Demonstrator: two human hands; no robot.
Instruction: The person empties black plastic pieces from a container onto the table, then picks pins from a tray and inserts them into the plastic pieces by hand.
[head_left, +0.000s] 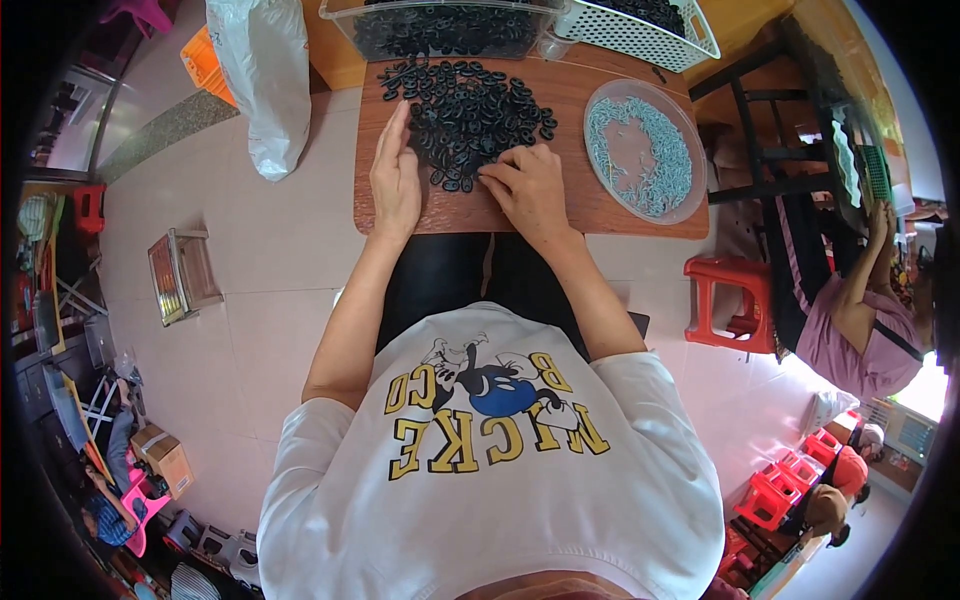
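A heap of small black oval parts (470, 110) with holes lies on the brown wooden table (630, 222). Along its left edge my left hand (398, 185) stands on its side, fingers stretched out and touching the outer pieces. At the near right edge of the heap, my right hand (532, 192) has thumb and index finger pinched together. Whatever sits between those fingertips is too small to make out. To the right of that hand is a round clear tray (697, 172) with many small light-blue pieces, pushed into a ring around a bare middle.
At the table's far side stand a clear bin (345, 30) of black parts and a white perforated basket (640, 45). A white plastic bag (270, 90) hangs at the left. A red stool (728, 300) stands to the right, near a seated co-worker (860, 330). A small metal-framed stool (185, 275) is on the floor.
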